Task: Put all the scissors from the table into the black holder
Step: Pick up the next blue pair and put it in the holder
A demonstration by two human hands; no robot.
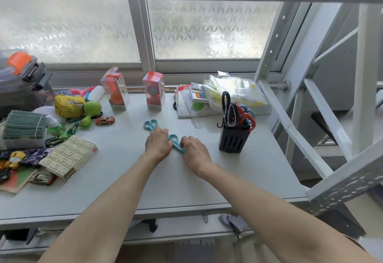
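Two teal scissors lie mid-table. One pair of teal scissors (150, 124) shows its handle loops just beyond my left hand (158, 144), whose fingers cover its blades. A second teal pair (176, 143) lies between both hands, and my right hand (193, 151) pinches its near end. The black holder (233, 141) stands to the right, upright, with black, red and blue-handled scissors (238, 113) sticking out of it.
Toy cars, a green toy, a yellow pouch, flat boxes and a plastic bin crowd the left side. Two clear boxes with red tops (154, 90) stand at the back by the window. Packets and a bag lie behind the holder. A white metal frame (310, 130) slants on the right.
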